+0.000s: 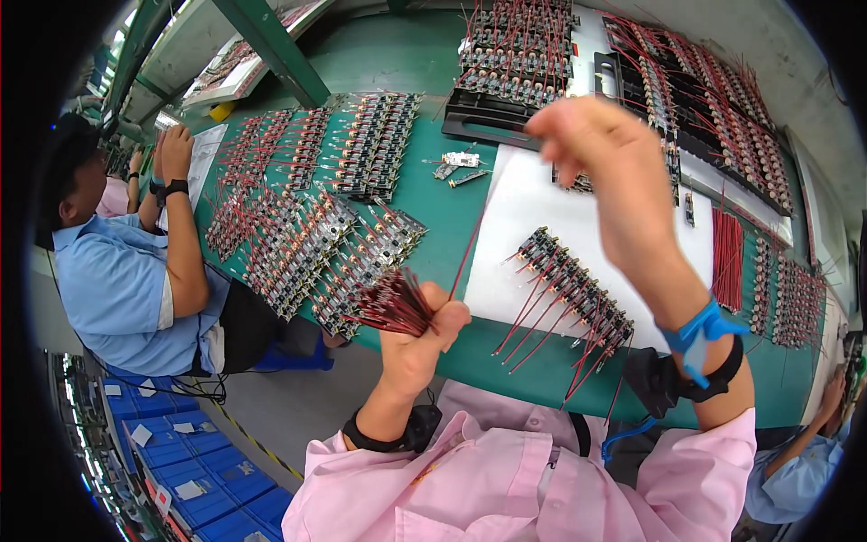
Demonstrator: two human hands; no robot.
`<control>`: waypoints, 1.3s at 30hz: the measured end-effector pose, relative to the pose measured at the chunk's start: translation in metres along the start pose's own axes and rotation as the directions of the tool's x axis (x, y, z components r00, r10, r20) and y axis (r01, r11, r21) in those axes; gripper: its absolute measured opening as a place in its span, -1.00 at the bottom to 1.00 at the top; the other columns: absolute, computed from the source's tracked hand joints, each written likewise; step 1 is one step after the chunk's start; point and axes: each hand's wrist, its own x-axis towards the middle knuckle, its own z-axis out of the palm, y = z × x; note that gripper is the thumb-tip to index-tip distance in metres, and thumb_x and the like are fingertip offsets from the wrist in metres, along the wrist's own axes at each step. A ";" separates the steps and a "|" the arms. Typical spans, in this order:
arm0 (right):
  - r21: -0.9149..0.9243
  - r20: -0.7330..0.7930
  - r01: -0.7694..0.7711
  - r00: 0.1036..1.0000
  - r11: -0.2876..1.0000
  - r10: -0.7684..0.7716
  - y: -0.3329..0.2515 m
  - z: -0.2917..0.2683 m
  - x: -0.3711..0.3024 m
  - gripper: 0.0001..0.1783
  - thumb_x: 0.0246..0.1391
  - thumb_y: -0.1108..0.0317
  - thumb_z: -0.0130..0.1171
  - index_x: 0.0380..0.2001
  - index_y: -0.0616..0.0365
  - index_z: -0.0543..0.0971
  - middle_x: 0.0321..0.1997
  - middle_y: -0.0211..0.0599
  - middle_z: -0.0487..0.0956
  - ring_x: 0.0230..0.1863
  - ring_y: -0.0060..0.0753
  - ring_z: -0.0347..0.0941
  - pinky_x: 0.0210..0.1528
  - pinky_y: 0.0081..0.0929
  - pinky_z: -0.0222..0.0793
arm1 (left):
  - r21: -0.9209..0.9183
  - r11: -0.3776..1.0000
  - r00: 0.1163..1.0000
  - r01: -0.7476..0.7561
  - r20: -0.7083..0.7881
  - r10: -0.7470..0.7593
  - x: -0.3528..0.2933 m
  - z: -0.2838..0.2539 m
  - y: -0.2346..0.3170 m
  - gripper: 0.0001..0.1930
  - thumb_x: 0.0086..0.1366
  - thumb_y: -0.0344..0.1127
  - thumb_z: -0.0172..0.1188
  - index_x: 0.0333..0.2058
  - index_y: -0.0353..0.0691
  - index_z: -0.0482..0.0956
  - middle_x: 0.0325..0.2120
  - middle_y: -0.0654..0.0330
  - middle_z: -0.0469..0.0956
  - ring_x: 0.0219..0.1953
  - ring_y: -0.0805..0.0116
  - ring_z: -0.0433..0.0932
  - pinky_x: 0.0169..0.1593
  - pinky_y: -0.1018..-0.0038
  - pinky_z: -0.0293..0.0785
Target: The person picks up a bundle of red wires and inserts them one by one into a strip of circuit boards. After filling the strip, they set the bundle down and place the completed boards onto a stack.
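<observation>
My left hand [417, 348] is closed round a thick bundle of red and black wires [393, 305] near the table's front edge. One red wire [467, 248] stands up apart from the bundle, beside the thumb. Raised over a white foam sheet [492, 262], my right hand [605, 154] has bent fingers blurred by motion; whether anything is between them cannot be made out. A blue wrist strap [704, 334] circles that wrist. Below this hand, a slanting row of small circuit boards [578, 285] with wires attached lies on the foam, some wires hanging past its near edge.
Wired boards [298, 244] cover the green table [442, 208] to my left. Black trays [492, 117] of boards stand at the back. Right of the foam lies a sheaf of red wires [727, 257]. A co-worker [135, 262] sits at the left; blue bins [199, 470] stand below.
</observation>
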 end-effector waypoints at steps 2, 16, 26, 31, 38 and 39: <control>0.202 -0.158 -0.120 0.975 0.972 0.153 -0.001 -0.009 0.004 -0.73 -0.04 0.28 -0.08 -0.56 0.27 0.48 -0.64 -0.46 0.37 -0.58 -0.71 0.20 -0.53 -0.74 0.11 | -0.044 0.997 0.997 0.058 -0.038 -0.060 -0.001 -0.003 0.001 -0.81 0.01 -0.55 0.01 -0.71 -0.24 0.25 -0.78 0.37 0.19 -0.74 0.67 0.10 -0.69 0.68 -0.04; -0.048 -0.110 -0.088 0.991 0.995 0.082 0.001 -0.004 -0.003 -0.81 -0.15 0.31 0.04 -0.66 0.19 0.51 -0.75 -0.51 0.33 -0.71 -0.76 0.13 -0.66 -0.76 0.00 | -0.069 0.991 0.991 0.114 0.077 -0.109 -0.004 -0.004 -0.002 -0.85 0.02 -0.47 0.03 -0.67 -0.29 0.30 -0.73 0.27 0.31 -0.75 0.64 0.18 -0.70 0.69 0.05; -0.246 0.377 -0.135 0.899 0.960 0.223 0.003 0.020 -0.045 -0.88 -0.18 0.43 0.03 -0.65 0.26 0.47 -0.65 -0.50 0.41 -0.63 -0.74 0.17 -0.59 -0.74 0.06 | 0.003 0.992 0.990 0.123 0.068 -0.123 0.006 0.010 -0.004 -0.90 0.00 -0.48 0.04 -0.63 -0.34 0.36 -0.69 0.27 0.36 -0.72 0.65 0.21 -0.67 0.69 0.07; -0.178 0.293 -0.203 0.923 0.963 0.249 0.012 0.016 -0.041 -0.87 -0.18 0.43 0.05 -0.66 0.28 0.45 -0.64 -0.50 0.41 -0.60 -0.76 0.14 -0.57 -0.75 0.06 | 0.080 0.991 0.978 0.111 0.167 -0.123 0.012 0.005 -0.003 -0.94 0.02 -0.48 0.02 -0.54 -0.36 0.38 -0.67 0.28 0.38 -0.68 0.68 0.23 -0.64 0.74 0.08; -0.189 0.255 -0.255 0.920 0.948 0.298 0.018 0.015 -0.043 -0.86 -0.18 0.43 0.07 -0.66 0.29 0.44 -0.65 -0.48 0.41 -0.61 -0.75 0.14 -0.57 -0.73 0.07 | 0.108 0.988 0.988 0.109 0.096 -0.119 0.012 0.009 -0.005 -0.88 0.05 -0.47 -0.03 -0.42 -0.39 0.31 -0.76 0.34 0.24 -0.81 0.69 0.07 -0.74 0.73 -0.03; -0.186 0.256 -0.259 0.918 0.948 0.302 0.019 0.016 -0.044 -0.87 -0.18 0.43 0.06 -0.66 0.29 0.43 -0.65 -0.47 0.40 -0.61 -0.75 0.14 -0.57 -0.73 0.07 | 0.107 0.988 0.988 0.109 0.098 -0.120 0.013 0.009 -0.005 -0.88 0.05 -0.47 -0.03 -0.42 -0.39 0.31 -0.76 0.34 0.24 -0.81 0.69 0.07 -0.74 0.73 -0.03</control>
